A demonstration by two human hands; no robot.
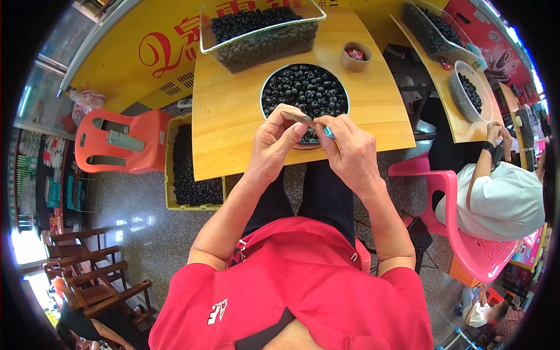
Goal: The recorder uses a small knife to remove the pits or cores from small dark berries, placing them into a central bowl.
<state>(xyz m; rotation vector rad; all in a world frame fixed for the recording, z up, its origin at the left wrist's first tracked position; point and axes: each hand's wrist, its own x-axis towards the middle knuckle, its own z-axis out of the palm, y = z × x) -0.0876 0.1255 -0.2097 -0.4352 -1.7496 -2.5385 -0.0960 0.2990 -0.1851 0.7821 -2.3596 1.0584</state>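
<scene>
My left hand is raised over the near rim of a round bowl full of small, round black pieces, some showing hollow centres. Its thumb and fingers are pinched together; whatever lies between them is too small or hidden to make out. Facing it, my right hand closes on a small knife with a narrow blade and a bit of blue at the handle. The blade points left and reaches the fingertips of my left hand.
On the wooden table stand a clear tub of black pieces and a small brown cup. A yellow crate and an orange stool are at left. A co-worker sits at right on a pink chair.
</scene>
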